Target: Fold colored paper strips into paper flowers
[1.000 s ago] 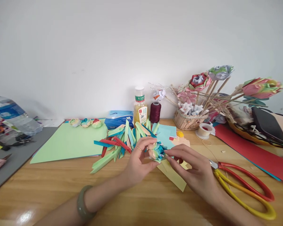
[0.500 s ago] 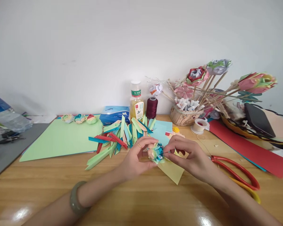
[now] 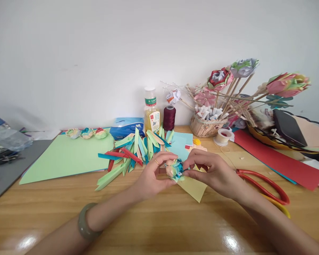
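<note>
Main change over the last second: the view tilted a bit, so the tabletop sat farther left and higher in frame. Bottle [image 3: 152, 118], spool [image 3: 169, 118] and basket [image 3: 208, 127] kept their order along the wall. Right hand [image 3: 215, 173] curled up more, its fingers less outstretched than a second earlier, and its forearm ended up covering more of the scissors [image 3: 286, 200], the yellow handle mostly hidden.

Flower [image 3: 172, 170] stayed put between both hands, raised over the near edge of the paper pile. Left hand [image 3: 154, 179] cupped it from the left, forefinger over the top, thumb underneath, grip closed around the peach side. Right thumb and forefinger pinched its blue edge; exact petal, or anything thin between the tips, too small to tell. Other right fingers were bent, out of the way.

Judgement: same step throughout, fine work on the blue side; no clear change in the flower's shape, so little visible progress. Left looked like the steady hold, right like the working hand.

Strips [image 3: 134, 148] lay untouched left of the hands, yellow sheet [image 3: 193, 189] partly under the right hand. Three small flowers [image 3: 87, 133] remained on the green sheet [image 3: 69, 159].
</note>
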`<act>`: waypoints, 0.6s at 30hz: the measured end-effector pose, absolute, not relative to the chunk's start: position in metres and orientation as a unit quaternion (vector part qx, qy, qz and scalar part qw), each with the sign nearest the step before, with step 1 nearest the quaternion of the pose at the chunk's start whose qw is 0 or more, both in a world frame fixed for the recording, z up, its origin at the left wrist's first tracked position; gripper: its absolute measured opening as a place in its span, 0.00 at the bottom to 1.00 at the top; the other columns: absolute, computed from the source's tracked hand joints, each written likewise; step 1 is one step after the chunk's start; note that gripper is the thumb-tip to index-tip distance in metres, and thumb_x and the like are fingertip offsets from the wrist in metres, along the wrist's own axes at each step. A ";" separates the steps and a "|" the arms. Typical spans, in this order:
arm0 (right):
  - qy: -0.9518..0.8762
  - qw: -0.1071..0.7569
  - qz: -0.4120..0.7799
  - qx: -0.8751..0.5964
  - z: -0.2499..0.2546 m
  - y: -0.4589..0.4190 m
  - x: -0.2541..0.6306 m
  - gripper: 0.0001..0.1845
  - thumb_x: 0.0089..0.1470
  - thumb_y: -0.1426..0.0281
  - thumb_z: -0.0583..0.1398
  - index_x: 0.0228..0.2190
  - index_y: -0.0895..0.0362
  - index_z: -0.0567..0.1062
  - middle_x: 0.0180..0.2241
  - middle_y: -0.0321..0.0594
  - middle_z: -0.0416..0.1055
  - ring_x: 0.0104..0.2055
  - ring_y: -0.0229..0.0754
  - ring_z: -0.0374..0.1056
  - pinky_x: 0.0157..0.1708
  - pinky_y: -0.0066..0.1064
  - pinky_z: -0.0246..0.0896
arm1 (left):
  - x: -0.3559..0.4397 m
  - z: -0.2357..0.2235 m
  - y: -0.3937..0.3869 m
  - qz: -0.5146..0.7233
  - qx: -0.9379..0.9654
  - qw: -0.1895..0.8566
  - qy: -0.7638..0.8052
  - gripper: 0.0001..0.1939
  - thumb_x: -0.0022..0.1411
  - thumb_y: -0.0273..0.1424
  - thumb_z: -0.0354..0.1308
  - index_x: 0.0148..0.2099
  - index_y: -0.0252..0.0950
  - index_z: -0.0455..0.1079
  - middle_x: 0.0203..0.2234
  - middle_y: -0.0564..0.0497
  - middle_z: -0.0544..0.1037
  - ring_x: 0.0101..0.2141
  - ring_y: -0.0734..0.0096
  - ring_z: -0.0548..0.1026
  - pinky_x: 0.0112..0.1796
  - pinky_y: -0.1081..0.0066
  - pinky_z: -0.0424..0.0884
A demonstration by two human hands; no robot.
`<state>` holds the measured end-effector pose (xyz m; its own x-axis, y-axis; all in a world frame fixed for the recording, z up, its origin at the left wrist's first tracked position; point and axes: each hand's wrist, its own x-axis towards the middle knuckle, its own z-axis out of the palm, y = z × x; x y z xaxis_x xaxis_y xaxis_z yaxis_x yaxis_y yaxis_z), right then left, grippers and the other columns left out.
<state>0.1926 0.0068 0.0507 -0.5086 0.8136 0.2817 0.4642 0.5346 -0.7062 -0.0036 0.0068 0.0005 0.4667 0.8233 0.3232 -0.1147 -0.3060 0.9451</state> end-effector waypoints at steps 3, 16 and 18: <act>-0.818 0.317 0.277 -0.393 0.050 0.005 0.192 0.03 0.50 0.69 0.60 0.28 0.55 0.74 0.25 0.35 0.68 0.28 0.36 0.62 0.30 0.29 0.59 | -0.003 0.000 0.007 0.451 0.674 0.519 0.270 0.25 0.48 0.26 0.62 0.49 0.44 0.63 0.47 0.47 0.62 0.51 0.61 0.60 0.46 0.65 0.66; -0.837 0.303 0.282 -0.357 0.055 0.009 0.196 0.06 0.53 0.69 0.57 0.28 0.55 0.74 0.27 0.37 0.68 0.29 0.37 0.63 0.30 0.30 0.59 | -0.006 0.000 0.007 0.427 0.644 0.582 0.253 0.27 0.45 0.27 0.65 0.49 0.41 0.64 0.45 0.46 0.64 0.46 0.62 0.65 0.44 0.67 0.66; -0.846 0.302 0.263 -0.352 0.055 0.009 0.196 0.07 0.54 0.69 0.56 0.29 0.56 0.74 0.26 0.37 0.68 0.30 0.37 0.62 0.30 0.30 0.59 | -0.006 0.002 0.007 0.424 0.644 0.586 0.248 0.27 0.45 0.27 0.65 0.48 0.41 0.65 0.45 0.47 0.64 0.46 0.63 0.65 0.44 0.68 0.66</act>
